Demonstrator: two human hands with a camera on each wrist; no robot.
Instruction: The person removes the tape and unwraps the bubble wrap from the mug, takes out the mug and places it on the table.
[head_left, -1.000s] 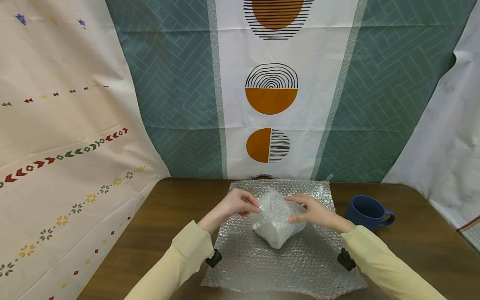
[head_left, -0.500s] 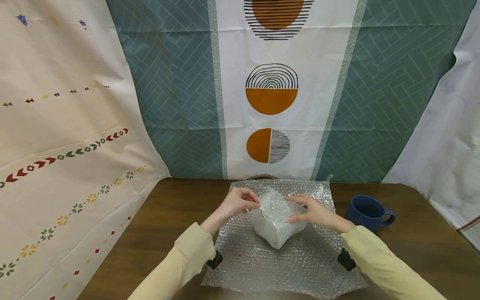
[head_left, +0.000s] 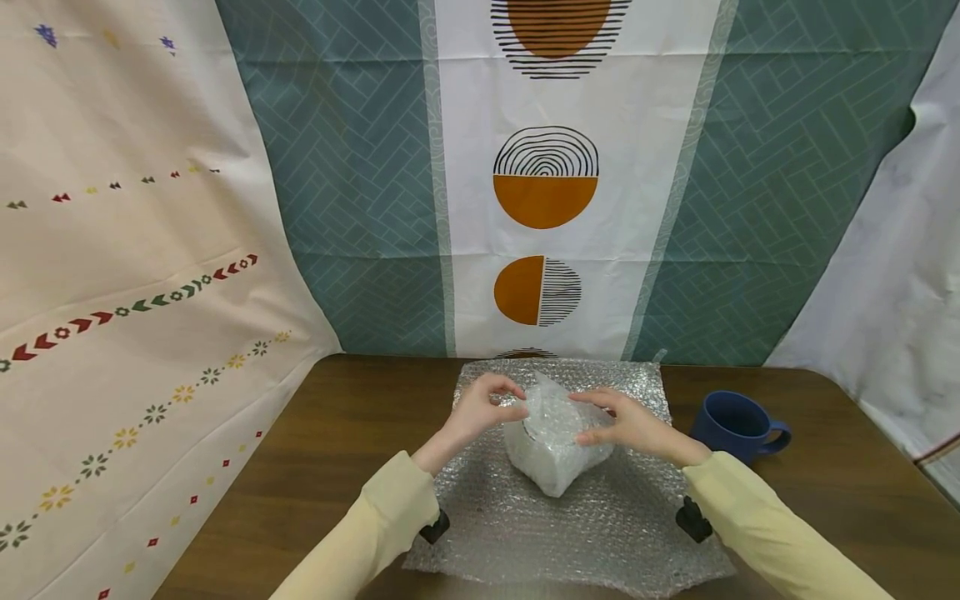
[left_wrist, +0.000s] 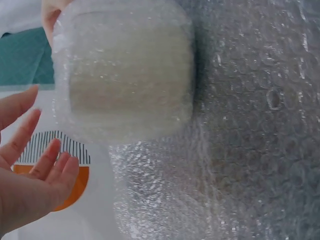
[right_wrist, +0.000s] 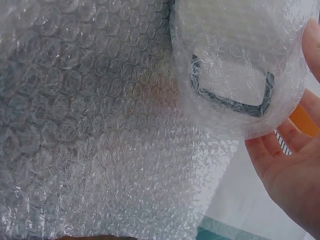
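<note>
A pale object wrapped in clear bubble wrap, a rounded bundle [head_left: 558, 454], sits on a flat bubble wrap sheet [head_left: 570, 542]. Through the wrap, the right wrist view shows a dark U-shaped part [right_wrist: 227, 102]. My right hand [head_left: 626, 423] holds the bundle's right side, thumb and fingers bent against it. At the upper left of the bundle is my left hand [head_left: 483, 408], fingers loosely bent and spread. The left wrist view has those left fingers [left_wrist: 42, 167] apart from the bundle, with nothing between them. What the wrapped object is cannot be told.
A blue mug [head_left: 737, 423] stands right of the sheet, its handle pointing right. The sheet lies on a dark wooden table [head_left: 300, 467]. Patterned cloths hang behind [head_left: 360, 208] and along the left side [head_left: 150, 250].
My left hand has let go of the bundle's left edge, its thumb and fingers parting, and has shifted slightly right. The right hand and the bundle stay in place.
</note>
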